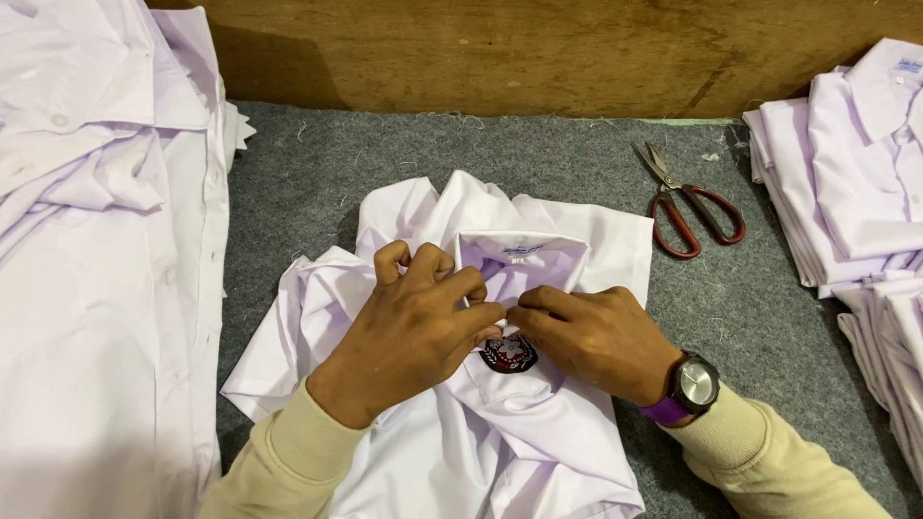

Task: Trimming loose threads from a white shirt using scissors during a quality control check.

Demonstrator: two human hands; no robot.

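Note:
A white shirt (538, 432) lies crumpled on the grey felt table (750, 308), its collar turned toward the wooden wall. My left hand (409, 332) and my right hand (591, 336) meet at the shirt's front just below the collar, fingertips pinching the fabric at the placket. A dark round badge (508, 356) on the chest pocket shows between the two hands. My right wrist wears a watch with a purple strap (692, 386).
Red-handled scissors (692, 207) lie on the felt to the right of the shirt. A heap of loose white shirts (96, 240) covers the left side. A stack of folded white shirts (856, 192) sits at the right edge. A wooden board (500, 48) closes the back.

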